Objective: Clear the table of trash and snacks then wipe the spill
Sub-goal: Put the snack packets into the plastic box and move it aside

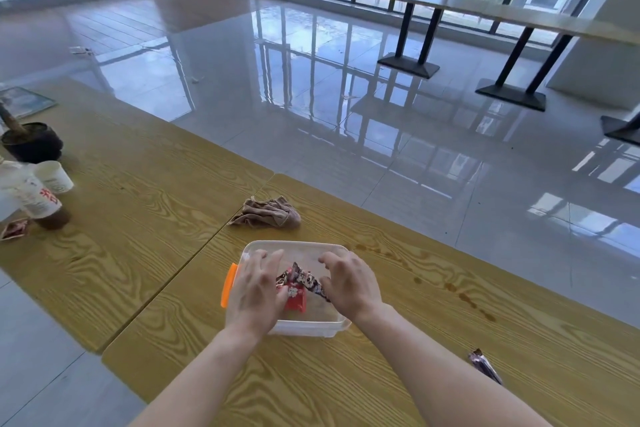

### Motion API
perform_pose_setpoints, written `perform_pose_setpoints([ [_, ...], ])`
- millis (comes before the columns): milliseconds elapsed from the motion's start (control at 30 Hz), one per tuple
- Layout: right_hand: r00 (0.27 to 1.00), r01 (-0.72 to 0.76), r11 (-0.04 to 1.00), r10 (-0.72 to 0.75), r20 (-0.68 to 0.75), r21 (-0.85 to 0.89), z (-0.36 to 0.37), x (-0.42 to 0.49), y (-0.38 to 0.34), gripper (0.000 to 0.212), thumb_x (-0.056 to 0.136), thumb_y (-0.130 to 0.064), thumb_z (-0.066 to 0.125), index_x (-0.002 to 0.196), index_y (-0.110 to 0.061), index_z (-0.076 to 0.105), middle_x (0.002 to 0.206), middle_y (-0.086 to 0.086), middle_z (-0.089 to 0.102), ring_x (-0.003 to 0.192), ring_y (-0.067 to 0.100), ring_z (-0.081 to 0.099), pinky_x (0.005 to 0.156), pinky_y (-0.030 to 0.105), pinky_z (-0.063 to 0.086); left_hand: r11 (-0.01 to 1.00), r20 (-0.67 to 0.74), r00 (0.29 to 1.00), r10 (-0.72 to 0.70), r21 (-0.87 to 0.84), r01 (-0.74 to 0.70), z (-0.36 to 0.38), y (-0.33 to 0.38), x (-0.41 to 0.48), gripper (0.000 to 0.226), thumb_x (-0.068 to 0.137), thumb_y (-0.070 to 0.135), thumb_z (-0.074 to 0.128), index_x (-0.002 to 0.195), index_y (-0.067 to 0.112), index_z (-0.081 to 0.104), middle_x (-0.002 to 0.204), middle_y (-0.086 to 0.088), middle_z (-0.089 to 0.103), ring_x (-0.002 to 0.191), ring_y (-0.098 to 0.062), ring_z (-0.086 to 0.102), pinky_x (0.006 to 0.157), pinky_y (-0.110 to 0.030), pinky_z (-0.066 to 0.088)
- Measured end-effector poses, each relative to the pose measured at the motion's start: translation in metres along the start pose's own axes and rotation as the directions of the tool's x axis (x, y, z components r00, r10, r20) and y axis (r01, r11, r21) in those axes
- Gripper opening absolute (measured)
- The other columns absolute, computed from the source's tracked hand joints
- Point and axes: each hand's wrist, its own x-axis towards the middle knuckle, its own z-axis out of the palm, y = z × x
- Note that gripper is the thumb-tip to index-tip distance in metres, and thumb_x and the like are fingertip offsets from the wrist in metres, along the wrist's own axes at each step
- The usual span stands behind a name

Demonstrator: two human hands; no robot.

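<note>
A clear plastic box [294,288] with an orange clip sits near the front of the wooden table [145,211], holding red and dark snack packets [299,284]. Just beyond it lies a crumpled brown cloth [268,213]. Brown spill drops [460,295] trail to its right. A dark wrapper [483,365] lies near right.

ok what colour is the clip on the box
Orange. The clip sits on the left end of the clear box, seen best in the head view.
</note>
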Motion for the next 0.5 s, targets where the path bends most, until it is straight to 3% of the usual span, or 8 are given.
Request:
perform_pose_setpoints([
  [267, 0.999, -0.034, 0.999, 0.035, -0.030, 0.010, -0.012, -0.014, 0.004, 0.034, 0.087, -0.012, 0.063, 0.121, -0.013, 0.066, 0.125, 0.003, 0.064, 0.110, 0.026, 0.058, 0.084, 0.037, 0.051, 0.999, 0.021, 1.000, 0.013, 0.042, -0.013, -0.005, 0.021, -0.005, 0.057, 0.083, 0.031, 0.068, 0.135, 0.022, 0.050, 0.126, -0.005, 0.053, 0.113, -0.024, 0.050, 0.103, -0.031, 0.027],
  [367, 0.995, -0.082, 0.996, 0.083, -0.053, 0.016, -0.021, -0.026, 0.016, 0.035, 0.088, -0.014, 0.063, 0.123, -0.015, 0.064, 0.113, 0.003, 0.065, 0.105, 0.026, 0.058, 0.079, 0.034, 0.049, 0.999, 0.032, 0.998, 0.048, -0.014, -0.048, -0.004, 0.040, -0.007, 0.058, 0.081, 0.028, 0.071, 0.135, 0.021, 0.051, 0.128, -0.006, 0.053, 0.116, -0.025, 0.051, 0.097, -0.036, 0.041],
  [500, 0.981, -0.177, 0.984, 0.178, -0.079, 0.027, -0.034, -0.056, 0.043, 0.031, 0.089, -0.020, 0.064, 0.120, -0.018, 0.065, 0.107, 0.001, 0.065, 0.104, 0.024, 0.059, 0.079, 0.036, 0.051, 0.980, 0.004, 0.985, 0.171, -0.100, -0.169, 0.003, 0.078, -0.014, 0.055, 0.077, 0.022, 0.073, 0.129, 0.017, 0.056, 0.119, -0.004, 0.055, 0.111, -0.025, 0.053, 0.088, -0.039, 0.047],
])
